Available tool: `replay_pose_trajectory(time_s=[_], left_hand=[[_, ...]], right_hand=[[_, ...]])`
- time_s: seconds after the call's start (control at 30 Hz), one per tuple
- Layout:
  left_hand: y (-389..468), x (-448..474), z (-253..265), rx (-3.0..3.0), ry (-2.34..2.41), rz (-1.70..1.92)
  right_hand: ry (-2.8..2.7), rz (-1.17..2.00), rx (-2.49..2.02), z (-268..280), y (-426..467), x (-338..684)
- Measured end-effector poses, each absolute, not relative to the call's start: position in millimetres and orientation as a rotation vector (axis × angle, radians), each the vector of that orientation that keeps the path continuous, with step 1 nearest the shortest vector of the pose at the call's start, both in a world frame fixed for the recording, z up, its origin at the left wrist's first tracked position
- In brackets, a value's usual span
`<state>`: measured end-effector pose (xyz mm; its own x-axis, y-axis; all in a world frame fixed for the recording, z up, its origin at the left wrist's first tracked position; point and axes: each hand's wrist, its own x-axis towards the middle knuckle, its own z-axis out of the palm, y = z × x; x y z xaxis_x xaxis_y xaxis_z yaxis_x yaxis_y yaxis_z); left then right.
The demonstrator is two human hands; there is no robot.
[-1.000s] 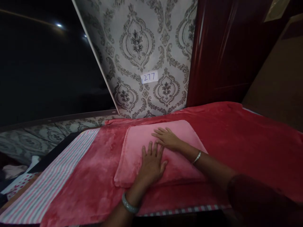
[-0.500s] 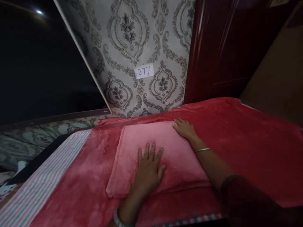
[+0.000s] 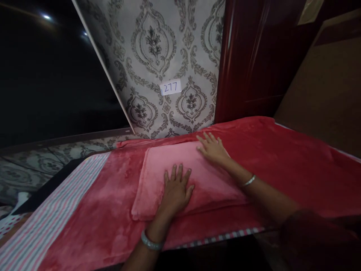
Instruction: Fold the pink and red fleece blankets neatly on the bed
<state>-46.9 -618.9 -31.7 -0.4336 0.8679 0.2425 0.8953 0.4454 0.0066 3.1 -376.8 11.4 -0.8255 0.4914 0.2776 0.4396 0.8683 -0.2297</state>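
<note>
A folded pink plush blanket lies in a flat, roughly rectangular pile in the middle of the view. Palm down on its centre rests my left hand, open, with the fingers spread. My right hand is at the pile's far right corner, also open with fingers apart; whether its palm presses on the cloth or hovers just over it I cannot tell. Under the pile spreads a red plush cover, with a striped cloth showing at the left.
A large dark screen stands at the back left. Behind the cover is a patterned wall bearing a paper label marked 277. A dark red wooden panel and a brown board rise at the right.
My right hand has shifted slightly left and its fingers have spread and lifted a little. My left hand stays on the folded blanket. The view has moved somewhat.
</note>
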Motion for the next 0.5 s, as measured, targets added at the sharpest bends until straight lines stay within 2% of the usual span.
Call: replay_pose_trajectory(time_s=[0.17,0.3,0.5], left_hand=[[-618.2,-46.3,-28.2,-1.537,-2.518,-0.177],[-618.0,-46.9,-27.8,-1.545,-2.516,-0.154],[-618.4,-50.4,-32.6,-1.53,-2.487,-0.143]], right_hand=[[-2.893,0.173,-0.346,-16.4,-444.2,38.2],[-2.868,0.141,-0.387,-36.3,-454.1,50.0],[-2.849,0.098,-0.602,-35.8,-425.6,65.4]])
